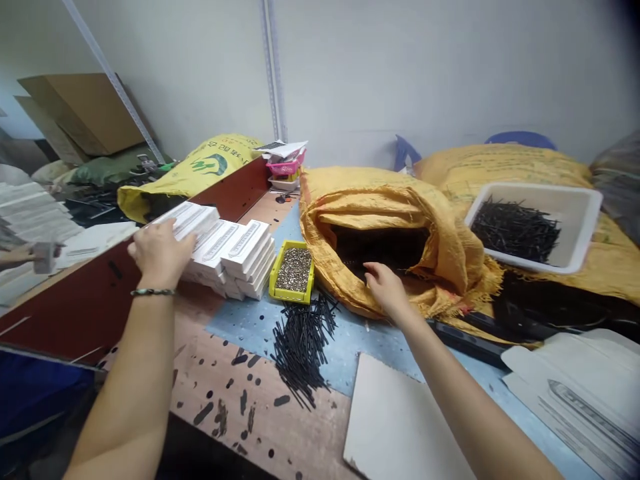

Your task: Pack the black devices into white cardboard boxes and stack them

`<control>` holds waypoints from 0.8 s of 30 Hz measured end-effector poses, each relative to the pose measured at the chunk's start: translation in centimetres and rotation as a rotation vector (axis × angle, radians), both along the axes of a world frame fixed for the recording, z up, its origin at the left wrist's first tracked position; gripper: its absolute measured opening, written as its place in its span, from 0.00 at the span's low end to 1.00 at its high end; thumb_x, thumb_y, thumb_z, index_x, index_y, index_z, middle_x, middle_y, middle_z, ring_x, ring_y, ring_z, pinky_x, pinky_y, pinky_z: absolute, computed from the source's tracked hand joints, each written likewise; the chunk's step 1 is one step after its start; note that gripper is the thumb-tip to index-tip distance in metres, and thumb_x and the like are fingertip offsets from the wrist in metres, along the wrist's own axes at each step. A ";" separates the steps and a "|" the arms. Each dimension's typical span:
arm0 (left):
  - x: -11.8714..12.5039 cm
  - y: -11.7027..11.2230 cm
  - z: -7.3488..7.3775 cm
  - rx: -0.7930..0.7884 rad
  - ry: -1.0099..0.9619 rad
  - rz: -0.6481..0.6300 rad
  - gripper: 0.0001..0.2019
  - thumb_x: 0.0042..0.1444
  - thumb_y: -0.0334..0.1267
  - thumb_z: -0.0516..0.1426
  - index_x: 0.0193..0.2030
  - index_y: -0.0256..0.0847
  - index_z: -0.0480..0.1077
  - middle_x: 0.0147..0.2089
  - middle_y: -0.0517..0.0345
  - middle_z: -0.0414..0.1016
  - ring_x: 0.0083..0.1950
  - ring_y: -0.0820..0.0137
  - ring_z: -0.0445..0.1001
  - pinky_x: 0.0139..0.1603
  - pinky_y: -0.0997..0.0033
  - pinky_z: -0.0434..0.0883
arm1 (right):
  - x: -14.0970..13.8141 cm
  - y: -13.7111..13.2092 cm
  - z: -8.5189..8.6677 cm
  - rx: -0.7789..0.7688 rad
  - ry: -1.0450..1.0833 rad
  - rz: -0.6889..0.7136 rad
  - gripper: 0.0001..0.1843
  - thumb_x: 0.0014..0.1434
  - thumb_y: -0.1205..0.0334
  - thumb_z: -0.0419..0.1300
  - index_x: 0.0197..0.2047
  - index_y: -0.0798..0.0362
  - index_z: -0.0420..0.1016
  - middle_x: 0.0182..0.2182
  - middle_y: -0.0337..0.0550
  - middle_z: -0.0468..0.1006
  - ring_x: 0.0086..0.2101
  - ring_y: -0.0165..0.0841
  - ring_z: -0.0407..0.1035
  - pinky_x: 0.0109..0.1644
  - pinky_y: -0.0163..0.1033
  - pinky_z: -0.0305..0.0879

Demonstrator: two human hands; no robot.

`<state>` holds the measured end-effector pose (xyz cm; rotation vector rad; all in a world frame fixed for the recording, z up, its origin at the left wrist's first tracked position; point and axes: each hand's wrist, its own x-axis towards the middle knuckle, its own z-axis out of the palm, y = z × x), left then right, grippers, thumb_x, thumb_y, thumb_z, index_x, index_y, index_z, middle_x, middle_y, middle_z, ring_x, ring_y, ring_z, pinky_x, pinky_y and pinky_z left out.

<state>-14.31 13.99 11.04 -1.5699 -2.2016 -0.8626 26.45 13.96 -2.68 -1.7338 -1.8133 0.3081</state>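
My left hand (159, 252) is closed on a long white box (193, 219) at the top of a stack of white boxes (240, 257) on the left of the table. My right hand (384, 287) reaches to the mouth of an open yellow woven sack (400, 200); its fingers are spread and hold nothing. Between my hands lie a pile of thin black sticks (303, 340) and a small yellow tray (294, 270) of tiny metal bits.
A white tub (580, 213) of black sticks rests on a second yellow sack at the right. Flat white cartons (575, 387) and a white sheet (400, 427) lie near the front edge. A dark red partition (90, 300) borders the left; another person's hand (20, 255) works beyond it.
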 end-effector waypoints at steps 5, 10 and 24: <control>7.2 -1.6 -2.8 0.064 -0.115 -0.380 0.18 0.60 0.39 0.51 0.56 0.37 0.64 0.53 0.44 0.69 0.54 0.57 0.68 0.52 0.56 0.69 | -2.3 3.2 -0.2 -0.095 -0.250 0.127 0.29 0.56 0.78 0.46 0.59 0.52 0.66 0.60 0.48 0.66 0.60 0.39 0.55 0.63 0.49 0.51; 15.8 -0.2 -9.4 -0.462 -0.255 -0.695 0.10 0.56 0.31 0.55 0.44 0.42 0.72 0.47 0.50 0.73 0.49 0.61 0.71 0.51 0.60 0.68 | -2.9 5.3 1.0 -0.196 -0.445 0.078 0.18 0.58 0.71 0.51 0.51 0.57 0.72 0.52 0.61 0.69 0.53 0.49 0.60 0.54 0.54 0.58; 15.2 0.6 -12.5 -0.326 -1.252 -0.630 0.08 0.47 0.39 0.61 0.30 0.38 0.69 0.31 0.58 0.73 0.32 0.73 0.71 0.32 0.75 0.67 | 3.7 -7.5 7.3 0.093 -0.095 0.018 0.17 0.54 0.53 0.61 0.44 0.52 0.71 0.36 0.44 0.77 0.34 0.37 0.72 0.37 0.39 0.67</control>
